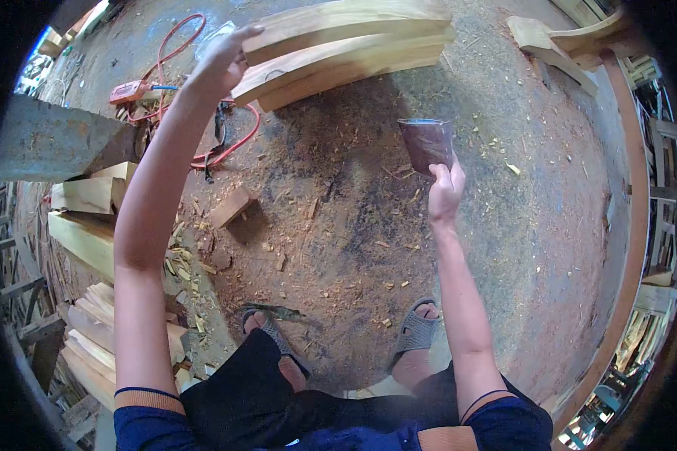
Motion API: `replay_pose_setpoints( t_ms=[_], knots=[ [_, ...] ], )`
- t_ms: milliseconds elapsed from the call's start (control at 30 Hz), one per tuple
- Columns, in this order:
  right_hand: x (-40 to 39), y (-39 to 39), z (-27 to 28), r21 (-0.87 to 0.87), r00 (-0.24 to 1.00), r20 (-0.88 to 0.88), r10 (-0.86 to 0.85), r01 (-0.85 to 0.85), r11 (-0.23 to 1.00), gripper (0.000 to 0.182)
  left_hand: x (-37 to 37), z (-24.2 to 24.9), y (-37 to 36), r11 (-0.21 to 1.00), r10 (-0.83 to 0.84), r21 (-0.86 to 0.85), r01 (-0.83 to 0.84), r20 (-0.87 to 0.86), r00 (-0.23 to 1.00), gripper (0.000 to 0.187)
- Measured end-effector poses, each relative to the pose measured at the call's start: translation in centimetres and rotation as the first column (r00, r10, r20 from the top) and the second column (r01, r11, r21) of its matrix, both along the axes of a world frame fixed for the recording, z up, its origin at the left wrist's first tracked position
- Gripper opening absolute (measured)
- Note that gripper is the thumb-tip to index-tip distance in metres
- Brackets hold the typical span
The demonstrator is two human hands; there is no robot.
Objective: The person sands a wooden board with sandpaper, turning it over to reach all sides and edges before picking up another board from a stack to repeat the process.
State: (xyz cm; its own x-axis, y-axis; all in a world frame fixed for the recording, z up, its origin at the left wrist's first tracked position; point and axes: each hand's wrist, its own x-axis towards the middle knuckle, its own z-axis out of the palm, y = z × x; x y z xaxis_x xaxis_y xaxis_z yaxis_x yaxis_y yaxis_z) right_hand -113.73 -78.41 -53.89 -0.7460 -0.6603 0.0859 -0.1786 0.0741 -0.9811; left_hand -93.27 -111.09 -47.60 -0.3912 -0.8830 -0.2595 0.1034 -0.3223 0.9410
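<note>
Curved pale wooden pieces [346, 52] lie side by side at the top of the view, raised above the floor. My left hand [227, 60] is at their left end, its fingers apart and the fingertips close to the upper piece; whether they touch it is unclear. Over the floor to the right, my right hand [445, 188] grips the lower edge of a dark reddish-brown sheet [426, 144], which looks like folded sandpaper. The sheet is held upright, apart from the wood.
A wood block [233, 207] lies among chips on the floor. A red cord [241, 146] and orange tool [130, 92] are at upper left. Cut timber [86, 237] is stacked at left. A curved wooden frame [553, 52] stands at upper right.
</note>
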Motion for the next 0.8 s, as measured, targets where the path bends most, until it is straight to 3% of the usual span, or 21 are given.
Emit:
replay_pose_setpoints(
  t_ms=[100,133,167,233,267,333,367,433,467,533,567,633,667,700,733,767,800],
  knots=[
    [0.7,-0.3,-0.4,0.013,0.999,0.018,0.040,-0.040,0.999,0.044,2.0,4.7,3.7,0.997,-0.007,-0.070,0.013,0.073,0.997,0.036],
    [0.7,-0.4,-0.6,0.017,0.999,0.019,0.050,-0.051,0.999,0.044,3.9,6.1,3.9,0.981,-0.106,-0.161,0.110,0.034,0.994,0.044],
    [1.0,-0.5,-0.4,0.008,0.997,0.025,0.074,-0.074,0.997,0.044,5.7,7.6,3.9,0.954,-0.109,-0.267,0.134,0.107,0.988,0.050],
    [1.7,-0.9,-0.1,0.076,1.000,0.012,0.029,-0.030,0.997,0.046,12.6,9.0,1.0,0.919,-0.113,-0.372,0.129,0.063,0.992,0.053],
    [1.4,-0.6,-1.4,0.168,0.999,-0.034,0.007,-0.001,0.986,0.046,14.7,10.3,1.3,0.916,-0.068,-0.390,0.097,0.088,0.994,0.053],
    [2.3,-0.8,-2.8,0.260,0.995,-0.100,0.011,0.016,0.966,0.047,20.4,14.0,2.7,0.730,0.400,-0.679,-0.079,0.330,0.855,0.050],
    [3.4,-1.2,-1.9,0.268,0.991,-0.133,0.014,0.022,0.963,0.048,24.7,14.7,1.8,0.707,0.458,-0.701,-0.095,0.351,0.817,0.050],
    [5.3,-2.2,-0.7,0.115,0.991,0.076,0.113,-0.121,0.986,0.047,35.5,14.2,-1.6,0.603,0.647,-0.773,-0.196,0.331,0.687,0.046],
    [6.1,-2.5,-0.5,0.083,0.980,0.093,0.177,-0.184,0.979,0.047,39.1,14.2,-1.0,0.598,0.662,-0.775,-0.207,0.331,0.673,0.046],
    [7.4,-2.7,-1.1,0.115,0.961,0.151,0.233,-0.251,0.961,0.046,44.3,13.3,-0.7,0.693,0.705,-0.643,-0.326,0.511,0.492,0.036],
    [8.1,-2.7,-1.1,0.143,0.938,0.216,0.272,-0.306,0.941,0.046,46.6,12.3,-1.0,0.694,0.704,-0.636,-0.336,0.504,0.500,0.036],
    [10.9,-2.9,-0.5,0.194,0.959,0.121,0.256,-0.276,0.941,0.044,51.0,9.9,-1.4,0.605,0.784,-0.580,-0.546,0.311,0.538,0.029],
    [11.7,-3.0,-2.0,0.115,0.874,0.433,0.218,-0.294,0.949,0.042,52.4,8.7,-1.5,0.607,0.782,-0.573,-0.551,0.309,0.541,0.029],
    [13.1,-3.4,-1.8,0.033,0.691,0.701,0.179,-0.282,0.959,0.041,53.7,7.6,-1.7,0.638,0.755,-0.640,-0.428,0.411,0.512,0.034],
    [14.4,-3.5,-1.2,-0.037,0.535,0.810,0.241,-0.365,0.930,0.041,55.1,6.5,-1.7,0.665,0.728,-0.687,-0.294,0.506,0.463,0.040],
    [16.6,-3.9,0.4,-0.119,0.355,0.889,0.289,-0.430,0.895,0.040,57.1,5.4,-1.9,0.667,0.726,-0.683,-0.297,0.507,0.464,0.040],
    [18.5,-3.9,0.4,-0.116,0.294,0.906,0.304,-0.518,0.847,0.040,58.9,4.2,-2.4,0.708,0.705,-0.583,-0.400,0.546,0.453,0.048]
  ],
)
